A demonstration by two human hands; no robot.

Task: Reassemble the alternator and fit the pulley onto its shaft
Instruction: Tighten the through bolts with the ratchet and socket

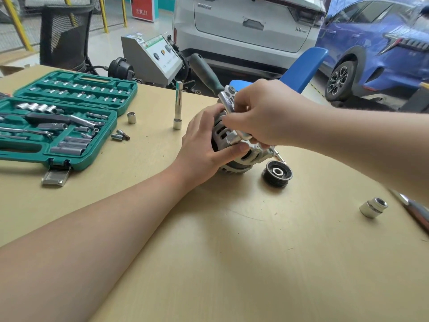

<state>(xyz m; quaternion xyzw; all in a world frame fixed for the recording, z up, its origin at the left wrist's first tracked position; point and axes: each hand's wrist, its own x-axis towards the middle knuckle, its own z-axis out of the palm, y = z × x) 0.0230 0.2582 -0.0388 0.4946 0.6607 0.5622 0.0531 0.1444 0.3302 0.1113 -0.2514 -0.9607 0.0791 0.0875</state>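
Observation:
The silver alternator (234,156) rests on its side on the wooden table (232,240), mid-frame. My left hand (204,145) wraps around its left side with the thumb on the housing. My right hand (262,115) comes in from the right and closes over the top of the alternator, fingers pinched at its mounting ear (228,97); what the fingertips hold is hidden. The black grooved pulley (277,174), with a nut in its centre, lies flat on the table just right of the alternator, apart from it.
An open green socket set case (58,122) fills the left of the table. A tall extension socket (178,105) stands upright, loose sockets (131,117) lie nearby, a large socket (373,207) sits at the right, and a ratchet handle (415,211) is at the right edge.

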